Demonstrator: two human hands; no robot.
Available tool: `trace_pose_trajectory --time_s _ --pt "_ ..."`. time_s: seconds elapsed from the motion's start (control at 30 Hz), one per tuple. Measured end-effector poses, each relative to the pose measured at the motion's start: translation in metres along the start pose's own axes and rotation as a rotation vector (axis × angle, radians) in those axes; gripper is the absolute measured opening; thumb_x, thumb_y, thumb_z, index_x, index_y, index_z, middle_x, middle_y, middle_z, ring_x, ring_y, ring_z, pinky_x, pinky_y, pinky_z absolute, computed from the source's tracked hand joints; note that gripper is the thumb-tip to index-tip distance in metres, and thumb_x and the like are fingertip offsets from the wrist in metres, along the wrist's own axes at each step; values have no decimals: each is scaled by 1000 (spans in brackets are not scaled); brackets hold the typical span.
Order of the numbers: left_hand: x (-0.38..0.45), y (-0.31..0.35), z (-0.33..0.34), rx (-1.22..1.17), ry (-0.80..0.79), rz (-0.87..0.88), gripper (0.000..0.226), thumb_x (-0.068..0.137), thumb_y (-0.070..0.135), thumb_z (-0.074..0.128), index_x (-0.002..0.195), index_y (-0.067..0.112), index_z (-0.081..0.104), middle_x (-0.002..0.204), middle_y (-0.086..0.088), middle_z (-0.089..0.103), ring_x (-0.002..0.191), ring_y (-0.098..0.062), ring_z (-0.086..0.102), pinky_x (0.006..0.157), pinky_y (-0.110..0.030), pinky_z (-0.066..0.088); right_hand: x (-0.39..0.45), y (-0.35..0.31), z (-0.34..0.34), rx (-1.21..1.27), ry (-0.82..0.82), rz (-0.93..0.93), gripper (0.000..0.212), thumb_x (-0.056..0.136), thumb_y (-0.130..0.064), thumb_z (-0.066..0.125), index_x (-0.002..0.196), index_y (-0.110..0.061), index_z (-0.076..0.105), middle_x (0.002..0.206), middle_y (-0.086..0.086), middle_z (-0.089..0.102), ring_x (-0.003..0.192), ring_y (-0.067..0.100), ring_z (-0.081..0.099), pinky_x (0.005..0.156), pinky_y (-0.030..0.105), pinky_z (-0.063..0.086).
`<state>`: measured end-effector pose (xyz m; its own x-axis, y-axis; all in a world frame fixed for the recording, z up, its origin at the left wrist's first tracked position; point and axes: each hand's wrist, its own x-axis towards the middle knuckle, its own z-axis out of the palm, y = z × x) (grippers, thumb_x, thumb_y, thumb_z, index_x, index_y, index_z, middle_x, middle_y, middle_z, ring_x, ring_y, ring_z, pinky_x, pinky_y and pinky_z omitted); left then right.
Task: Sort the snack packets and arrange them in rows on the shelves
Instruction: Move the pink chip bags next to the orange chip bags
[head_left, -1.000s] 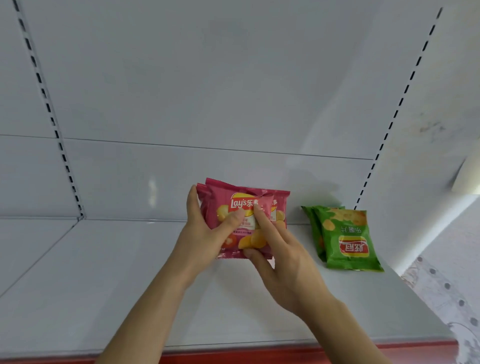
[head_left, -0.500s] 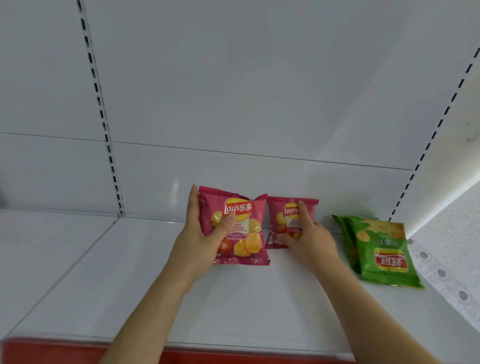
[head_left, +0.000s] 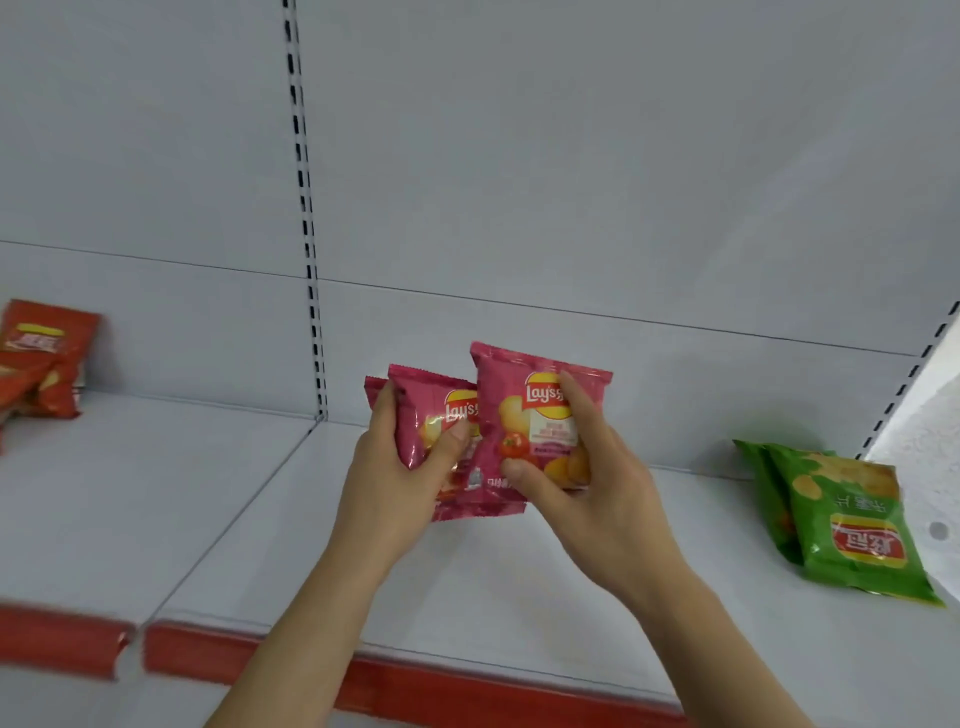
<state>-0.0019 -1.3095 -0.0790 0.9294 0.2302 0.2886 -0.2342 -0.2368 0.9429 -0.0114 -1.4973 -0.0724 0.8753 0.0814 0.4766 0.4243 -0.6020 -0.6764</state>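
Observation:
My left hand (head_left: 400, 483) grips a small stack of pink Lay's packets (head_left: 423, 421) just above the white shelf (head_left: 519, 597). Right beside them, my right hand (head_left: 587, 493) holds one more pink Lay's packet (head_left: 519, 415) upright, thumb on its lower front and fingers over its right side. This packet overlaps the front of the stack. Two green Lay's packets (head_left: 852, 525) lie flat and overlapped on the shelf at the right. Red Lay's packets (head_left: 44, 358) are heaped on the neighbouring shelf at the far left.
A slotted upright (head_left: 306, 234) divides the white back panel between the two shelf bays, and another slotted upright (head_left: 914, 379) stands at the right. A red price strip (head_left: 415, 680) runs along the shelf's front edge.
My right hand has lifted its pink packet off the shelf and brought it left against the stack in my left hand. The view has swung left, and the red packets now show.

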Motion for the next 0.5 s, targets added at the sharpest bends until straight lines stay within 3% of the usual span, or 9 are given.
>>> trace_pose_trajectory --time_s 0.13,0.27,0.37,0.5 --pt "-11 7 -30 2 47 -6 21 89 59 53 107 57 43 98 32 60 74 26 60 56 -1 45 0 -16 26 21 -81 -51 86 80 -72 58 151 -59 10 127 -19 48 99 -12 57 86 16 50" --pt "-15 5 -71 -4 61 -26 24 99 42 61 106 59 46 103 28 65 82 14 68 65 -7 55 -1 -40 56 90 -118 -98 86 84 -69 55 153 -55 7 126 -18 43 100 -18 53 80 8 46" --pt "-16 -2 -110 5 100 -19 26 97 33 66 109 52 52 105 23 71 87 9 70 63 -5 50 -2 -64 87 166 -194 -113 76 90 -67 45 151 -60 1 129 -21 39 103 -9 57 87 15 47" --pt "-12 -17 -176 27 173 -23 27 97 33 68 110 50 52 101 21 72 81 14 68 59 -1 46 3 -102 140 184 -235 -168 65 97 -56 40 149 -64 2 129 -19 44 103 -2 59 86 12 46"
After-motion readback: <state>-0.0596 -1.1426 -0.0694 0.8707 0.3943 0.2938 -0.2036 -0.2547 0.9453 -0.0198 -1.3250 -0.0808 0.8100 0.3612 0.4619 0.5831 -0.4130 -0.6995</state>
